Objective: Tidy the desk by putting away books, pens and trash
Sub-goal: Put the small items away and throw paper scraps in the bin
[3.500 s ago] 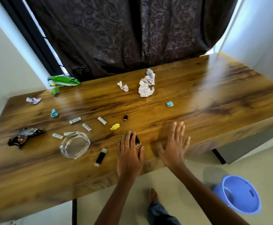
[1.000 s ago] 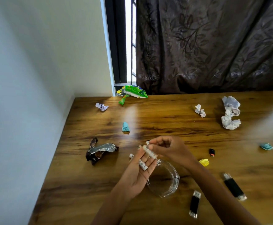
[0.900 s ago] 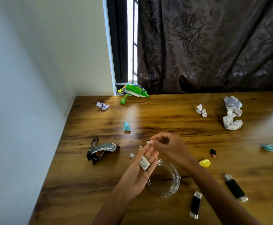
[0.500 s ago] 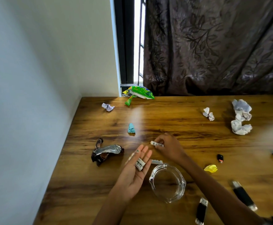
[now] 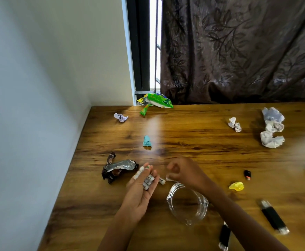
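barely begun, i'd say: left hand [image 5: 140, 189] cups small white tubes [image 5: 148, 182], right hand [image 5: 182, 172] pinches another; crumpled paper [image 5: 272, 127] and wrappers [image 5: 118, 168] remain.

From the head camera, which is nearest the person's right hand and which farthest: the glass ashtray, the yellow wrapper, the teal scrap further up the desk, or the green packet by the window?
From the right hand:
1. Glass ashtray, just below it.
2. Teal scrap, up and left.
3. Yellow wrapper, out to the right; close to the teal scrap's rank.
4. Green packet, at the far edge.
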The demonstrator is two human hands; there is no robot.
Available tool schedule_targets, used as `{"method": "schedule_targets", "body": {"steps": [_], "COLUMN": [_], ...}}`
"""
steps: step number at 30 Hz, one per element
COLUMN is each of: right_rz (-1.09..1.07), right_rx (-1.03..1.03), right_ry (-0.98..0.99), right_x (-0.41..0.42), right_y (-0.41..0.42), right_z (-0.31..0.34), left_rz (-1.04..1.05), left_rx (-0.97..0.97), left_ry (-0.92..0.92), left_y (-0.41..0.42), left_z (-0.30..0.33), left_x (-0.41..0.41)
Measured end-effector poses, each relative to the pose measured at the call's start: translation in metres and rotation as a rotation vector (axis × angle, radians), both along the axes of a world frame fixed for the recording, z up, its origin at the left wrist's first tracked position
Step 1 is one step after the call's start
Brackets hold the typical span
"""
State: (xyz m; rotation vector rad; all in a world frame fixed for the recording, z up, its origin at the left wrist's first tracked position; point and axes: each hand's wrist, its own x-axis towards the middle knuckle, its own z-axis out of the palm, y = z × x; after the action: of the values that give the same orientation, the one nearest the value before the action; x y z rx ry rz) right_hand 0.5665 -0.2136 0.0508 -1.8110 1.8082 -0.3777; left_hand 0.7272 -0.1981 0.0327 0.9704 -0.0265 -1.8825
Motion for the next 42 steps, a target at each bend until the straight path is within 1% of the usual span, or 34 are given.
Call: {"method": "schedule_targets", "body": {"steps": [2,4,7,10,12,15,17,20,22,26,29,31,33,37,40,42], "right_rz": [-0.005,-0.044,-0.07,-0.1,-0.036,0.091,0.136,0.158,0.144,0.023,-0.047,-0.051,-0.041,-0.058,-0.111,-0.176], "right_rx": [0.033,0.002,-0.052,-0.082,-0.087,-0.047,-0.036,-0.048,-0.034,0.023,0.058,0.079,0.073,0.029,0.004,-0.027], "right_ry": [-0.006,0.005,0.039,-0.063,-0.092,0.028,0.105,0.137,0.073,-0.158,-0.335,-0.43,-0.446,-0.389,-0.433,-0.427], "right_x": [0.001,0.004,0.01,0.016,0.025,0.043,0.052,0.055,0.052,0.034,0.018,0.011,0.007,-0.005,-0.018,-0.027], "right_y": [0.003,0.002,-0.001,-0.001,-0.001,0.0,0.0,-0.002,-0.004,-0.006,0.0,0.009,0.02,0.041,0.057,0.068], "right_z": [-0.011,-0.018,-0.022,-0.017,-0.015,-0.018,-0.023,-0.025,-0.021,-0.007,0.007,0.017,0.025,0.032,0.032,0.029], "left_rz": [-0.012,-0.032,-0.039,-0.015,0.017,0.064,0.083,0.103,0.106,0.091,0.04,-0.025,-0.088,-0.221,-0.312,-0.326], "left_rx": [-0.016,-0.017,0.018,0.057,0.079,0.099,0.112,0.116,0.126,0.135,0.114,0.08,0.057,0.07,0.097,0.127], "left_ry": [-0.14,-0.188,-0.123,-0.085,-0.075,-0.068,-0.067,-0.059,-0.057,-0.066,-0.054,-0.009,0.025,0.044,-0.027,-0.076], "left_y": [-0.003,-0.005,-0.003,0.001,0.004,0.006,0.007,0.007,0.009,0.012,0.017,0.021,0.025,0.034,0.04,0.043], "left_z": [0.001,0.001,0.001,-0.003,-0.005,-0.005,-0.004,-0.004,-0.003,-0.003,0.002,0.009,0.016,0.023,0.024,0.023], "left_x": [0.008,0.013,0.015,0.012,0.01,0.011,0.013,0.014,0.014,0.011,0.004,-0.005,-0.014,-0.027,-0.031,-0.032]}}
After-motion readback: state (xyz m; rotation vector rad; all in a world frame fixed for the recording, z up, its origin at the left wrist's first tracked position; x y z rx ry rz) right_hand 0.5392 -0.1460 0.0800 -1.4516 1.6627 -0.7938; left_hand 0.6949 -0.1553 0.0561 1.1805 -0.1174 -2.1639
